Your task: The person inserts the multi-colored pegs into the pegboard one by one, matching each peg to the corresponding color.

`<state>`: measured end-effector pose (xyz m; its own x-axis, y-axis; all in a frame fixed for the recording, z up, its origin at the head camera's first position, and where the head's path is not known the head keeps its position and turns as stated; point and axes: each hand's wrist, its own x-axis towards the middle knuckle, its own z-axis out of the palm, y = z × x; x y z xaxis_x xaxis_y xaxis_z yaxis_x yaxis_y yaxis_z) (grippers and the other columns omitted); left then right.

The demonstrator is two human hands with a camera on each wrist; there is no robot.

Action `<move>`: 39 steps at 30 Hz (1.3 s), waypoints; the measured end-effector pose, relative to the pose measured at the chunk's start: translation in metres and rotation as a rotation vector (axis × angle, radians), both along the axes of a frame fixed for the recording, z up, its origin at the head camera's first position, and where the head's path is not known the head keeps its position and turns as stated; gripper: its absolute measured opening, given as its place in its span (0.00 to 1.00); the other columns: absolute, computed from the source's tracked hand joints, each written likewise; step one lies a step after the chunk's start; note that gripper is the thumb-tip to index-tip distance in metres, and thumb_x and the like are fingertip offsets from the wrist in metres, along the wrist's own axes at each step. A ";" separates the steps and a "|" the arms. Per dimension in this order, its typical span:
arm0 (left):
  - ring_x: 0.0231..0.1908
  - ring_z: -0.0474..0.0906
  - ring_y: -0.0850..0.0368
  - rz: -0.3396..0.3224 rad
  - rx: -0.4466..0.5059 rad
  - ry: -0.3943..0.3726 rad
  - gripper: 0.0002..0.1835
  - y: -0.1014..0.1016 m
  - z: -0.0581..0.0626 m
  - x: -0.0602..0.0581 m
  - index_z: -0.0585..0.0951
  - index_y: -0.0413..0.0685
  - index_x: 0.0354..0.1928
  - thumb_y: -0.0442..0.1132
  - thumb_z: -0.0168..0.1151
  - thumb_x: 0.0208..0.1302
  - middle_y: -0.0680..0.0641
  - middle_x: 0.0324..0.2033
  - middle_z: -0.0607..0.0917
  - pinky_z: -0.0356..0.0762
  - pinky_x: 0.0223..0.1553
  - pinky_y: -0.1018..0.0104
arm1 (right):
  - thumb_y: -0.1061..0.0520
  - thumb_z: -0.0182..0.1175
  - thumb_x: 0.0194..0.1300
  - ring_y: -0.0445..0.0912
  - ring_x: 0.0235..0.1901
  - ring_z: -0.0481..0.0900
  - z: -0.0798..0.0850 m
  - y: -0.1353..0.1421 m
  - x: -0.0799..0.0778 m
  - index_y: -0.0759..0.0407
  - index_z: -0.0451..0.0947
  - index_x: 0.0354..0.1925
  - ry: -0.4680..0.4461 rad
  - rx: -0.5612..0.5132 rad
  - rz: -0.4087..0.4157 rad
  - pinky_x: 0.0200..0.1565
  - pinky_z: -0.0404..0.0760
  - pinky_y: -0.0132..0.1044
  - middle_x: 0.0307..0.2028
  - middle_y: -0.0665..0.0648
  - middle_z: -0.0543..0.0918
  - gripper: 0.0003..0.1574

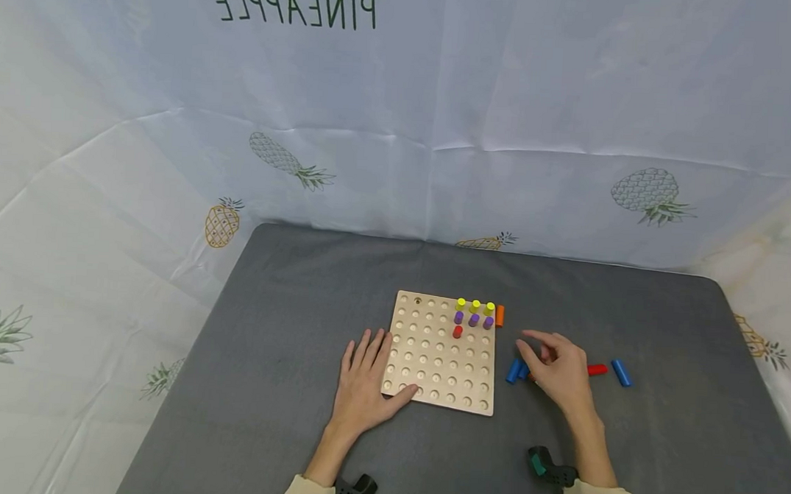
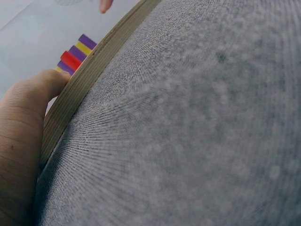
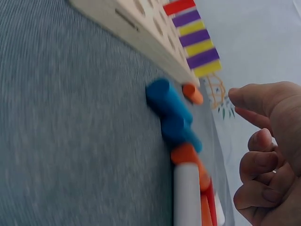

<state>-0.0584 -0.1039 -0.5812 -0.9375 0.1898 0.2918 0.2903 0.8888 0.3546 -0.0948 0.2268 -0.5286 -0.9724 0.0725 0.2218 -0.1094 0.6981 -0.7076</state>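
Observation:
A square wooden pegboard [image 1: 441, 352] lies flat on the table with rows of round holes. My left hand [image 1: 363, 389] rests on its left side, fingers stretched out and thumb at the front edge. At the board's back right stand three yellow pegs [image 1: 475, 306], three purple pegs [image 1: 474, 320] in the row before them, and one red peg [image 1: 457, 331]. My right hand [image 1: 559, 368] hovers right of the board above loose pegs. Its thumb and index finger are apart with nothing between them, and the other fingers are curled in.
Blue pegs [image 3: 168, 101] lie beside the board, with an orange peg [image 3: 187, 155], a white peg [image 3: 187, 193] and red ones behind them. Another orange peg [image 1: 500, 316] lies at the board's back right corner. A blue peg [image 1: 621, 372] sits farther right. A pineapple-printed cloth [image 1: 398, 181] hangs behind the table.

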 end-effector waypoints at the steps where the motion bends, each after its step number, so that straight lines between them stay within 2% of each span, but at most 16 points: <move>1: 0.77 0.62 0.41 0.000 0.002 0.000 0.54 0.000 0.000 0.000 0.65 0.47 0.77 0.70 0.67 0.55 0.41 0.74 0.71 0.55 0.76 0.37 | 0.62 0.71 0.62 0.36 0.17 0.57 0.000 0.003 0.001 0.63 0.88 0.45 -0.003 0.002 -0.005 0.21 0.59 0.31 0.20 0.52 0.65 0.12; 6: 0.77 0.62 0.40 0.001 0.008 0.006 0.54 0.000 0.000 0.000 0.65 0.46 0.77 0.70 0.67 0.54 0.41 0.74 0.72 0.56 0.76 0.37 | 0.61 0.70 0.64 0.35 0.16 0.58 -0.002 0.015 0.004 0.63 0.88 0.46 -0.007 0.008 -0.015 0.20 0.60 0.30 0.20 0.53 0.66 0.12; 15: 0.77 0.62 0.41 0.005 0.000 -0.006 0.54 0.000 0.000 0.000 0.64 0.47 0.78 0.70 0.67 0.55 0.42 0.74 0.72 0.55 0.77 0.37 | 0.60 0.71 0.63 0.34 0.16 0.56 -0.006 0.031 0.009 0.63 0.88 0.46 -0.014 0.084 -0.051 0.18 0.57 0.30 0.20 0.52 0.67 0.13; 21: 0.77 0.61 0.41 0.004 -0.003 -0.009 0.54 0.000 0.000 0.000 0.64 0.47 0.78 0.70 0.67 0.55 0.42 0.74 0.72 0.55 0.77 0.37 | 0.60 0.70 0.63 0.34 0.15 0.54 -0.009 0.037 0.012 0.63 0.88 0.46 -0.028 0.120 -0.039 0.18 0.56 0.30 0.20 0.52 0.66 0.13; 30: 0.77 0.61 0.41 0.005 0.009 -0.013 0.54 0.001 0.001 0.001 0.65 0.47 0.77 0.69 0.67 0.55 0.42 0.74 0.71 0.56 0.76 0.37 | 0.57 0.68 0.66 0.37 0.17 0.56 -0.006 0.041 0.017 0.61 0.89 0.44 -0.111 0.165 -0.043 0.19 0.55 0.31 0.22 0.52 0.67 0.11; 39: 0.77 0.61 0.41 0.005 0.015 -0.008 0.54 0.001 0.001 0.000 0.65 0.47 0.77 0.70 0.67 0.55 0.42 0.74 0.72 0.55 0.76 0.37 | 0.55 0.68 0.66 0.37 0.18 0.59 -0.006 0.045 0.018 0.60 0.89 0.41 -0.141 0.188 -0.029 0.20 0.57 0.31 0.23 0.51 0.69 0.10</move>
